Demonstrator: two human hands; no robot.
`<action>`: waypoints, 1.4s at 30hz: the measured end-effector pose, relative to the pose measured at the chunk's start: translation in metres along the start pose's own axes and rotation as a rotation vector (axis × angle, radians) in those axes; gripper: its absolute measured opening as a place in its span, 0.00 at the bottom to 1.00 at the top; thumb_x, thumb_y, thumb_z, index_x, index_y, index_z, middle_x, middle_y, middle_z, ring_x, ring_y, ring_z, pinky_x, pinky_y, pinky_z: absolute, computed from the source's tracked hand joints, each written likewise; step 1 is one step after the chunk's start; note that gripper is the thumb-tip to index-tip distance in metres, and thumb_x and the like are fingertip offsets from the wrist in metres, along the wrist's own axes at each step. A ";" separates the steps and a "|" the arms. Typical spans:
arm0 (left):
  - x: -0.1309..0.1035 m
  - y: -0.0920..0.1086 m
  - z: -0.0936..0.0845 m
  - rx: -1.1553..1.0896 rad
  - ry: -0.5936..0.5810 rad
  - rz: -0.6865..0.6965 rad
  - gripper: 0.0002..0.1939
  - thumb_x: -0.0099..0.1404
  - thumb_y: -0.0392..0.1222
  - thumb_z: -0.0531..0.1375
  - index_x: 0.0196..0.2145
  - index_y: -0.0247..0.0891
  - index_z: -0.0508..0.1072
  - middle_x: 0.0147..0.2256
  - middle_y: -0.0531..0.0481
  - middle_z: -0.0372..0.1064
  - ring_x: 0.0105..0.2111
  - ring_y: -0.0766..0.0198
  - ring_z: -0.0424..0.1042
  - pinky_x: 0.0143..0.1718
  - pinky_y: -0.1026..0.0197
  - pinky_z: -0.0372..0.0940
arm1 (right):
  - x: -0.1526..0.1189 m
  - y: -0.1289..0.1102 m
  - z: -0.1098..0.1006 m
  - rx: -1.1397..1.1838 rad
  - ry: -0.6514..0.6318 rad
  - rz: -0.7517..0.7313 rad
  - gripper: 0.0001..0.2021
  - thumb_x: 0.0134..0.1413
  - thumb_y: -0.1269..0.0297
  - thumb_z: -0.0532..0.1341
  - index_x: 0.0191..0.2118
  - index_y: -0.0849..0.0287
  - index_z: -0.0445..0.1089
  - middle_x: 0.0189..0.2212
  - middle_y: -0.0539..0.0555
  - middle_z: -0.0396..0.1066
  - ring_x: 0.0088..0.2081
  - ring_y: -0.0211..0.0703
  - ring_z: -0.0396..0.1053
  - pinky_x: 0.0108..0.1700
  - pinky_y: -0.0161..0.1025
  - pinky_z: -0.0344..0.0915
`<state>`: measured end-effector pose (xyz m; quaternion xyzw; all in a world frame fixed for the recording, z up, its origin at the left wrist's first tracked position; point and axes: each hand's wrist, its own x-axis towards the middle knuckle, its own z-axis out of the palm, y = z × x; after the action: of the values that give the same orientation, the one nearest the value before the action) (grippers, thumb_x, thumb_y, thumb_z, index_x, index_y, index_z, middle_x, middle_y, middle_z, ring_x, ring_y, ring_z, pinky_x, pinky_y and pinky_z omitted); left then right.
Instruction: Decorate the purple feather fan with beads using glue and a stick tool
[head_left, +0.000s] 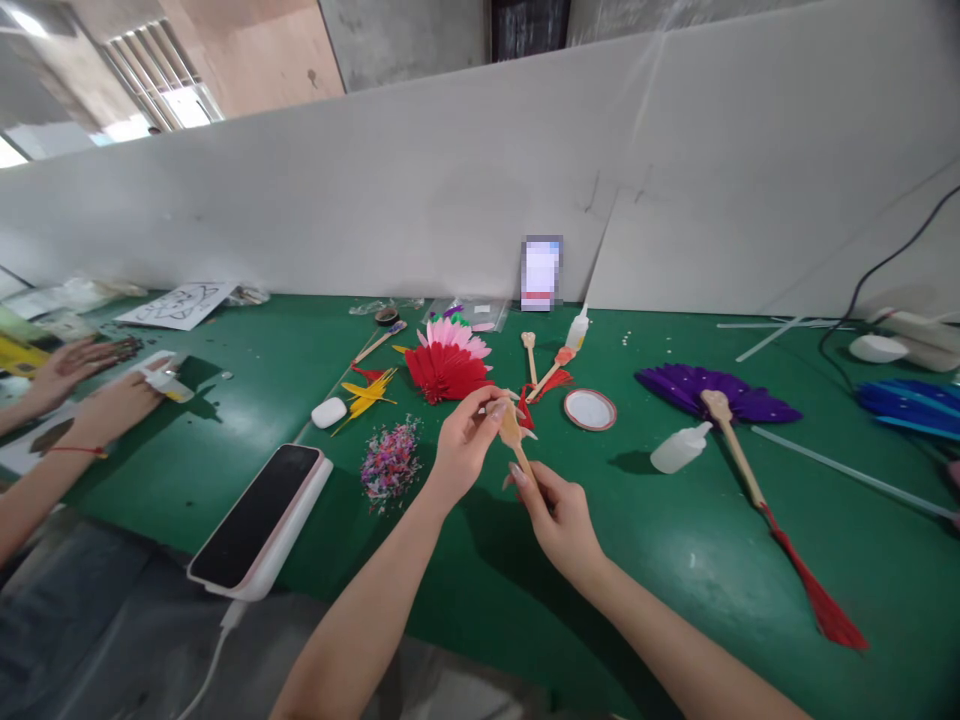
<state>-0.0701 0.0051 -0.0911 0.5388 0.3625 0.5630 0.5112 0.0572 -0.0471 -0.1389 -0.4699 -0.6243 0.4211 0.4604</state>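
Between my two hands is a wooden fan handle (511, 428), held above the green table. My left hand (466, 440) pinches its wide upper end, while my right hand (559, 515) has its fingers closed round the narrow stem. Just beyond lies a fan of red and pink feathers (444, 368). Past my fingers are another wooden handle (529, 352) and one with a red tassel (556, 380). A round white lid with a red rim (590, 410) rests to the right, near a white squeeze bottle (679, 449). Left of my hands is a heap of colourful bits (391, 463).
A purple feather fan (720, 400) with a red tassel lies right; blue feathers (911, 408) sit at the edge. On the left are a phone on a white power bank (259, 520), a white case (328, 412) and yellow feathers (367, 397). A co-worker's hands (112, 410) are far left.
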 end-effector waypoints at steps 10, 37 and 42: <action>0.000 0.002 0.001 -0.026 -0.029 -0.004 0.14 0.61 0.44 0.58 0.41 0.34 0.68 0.38 0.45 0.71 0.36 0.59 0.73 0.35 0.59 0.71 | 0.001 -0.004 -0.003 -0.041 -0.010 0.000 0.15 0.60 0.57 0.51 0.27 0.60 0.64 0.17 0.46 0.52 0.17 0.32 0.48 0.21 0.33 0.46; -0.003 0.002 0.004 -0.014 -0.106 -0.038 0.13 0.63 0.46 0.55 0.41 0.36 0.62 0.35 0.49 0.65 0.30 0.66 0.70 0.34 0.61 0.68 | -0.002 -0.006 -0.001 -0.039 -0.021 -0.001 0.14 0.60 0.58 0.51 0.27 0.60 0.63 0.16 0.45 0.50 0.17 0.32 0.48 0.21 0.33 0.46; -0.003 -0.003 0.005 -0.005 -0.045 -0.012 0.10 0.64 0.45 0.54 0.38 0.37 0.59 0.24 0.54 0.66 0.25 0.67 0.70 0.31 0.63 0.67 | -0.003 -0.003 0.001 -0.030 -0.050 -0.009 0.14 0.59 0.58 0.52 0.25 0.60 0.62 0.15 0.44 0.46 0.17 0.32 0.45 0.20 0.33 0.43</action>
<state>-0.0646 0.0017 -0.0936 0.5476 0.3529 0.5486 0.5240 0.0560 -0.0505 -0.1367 -0.4633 -0.6442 0.4213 0.4393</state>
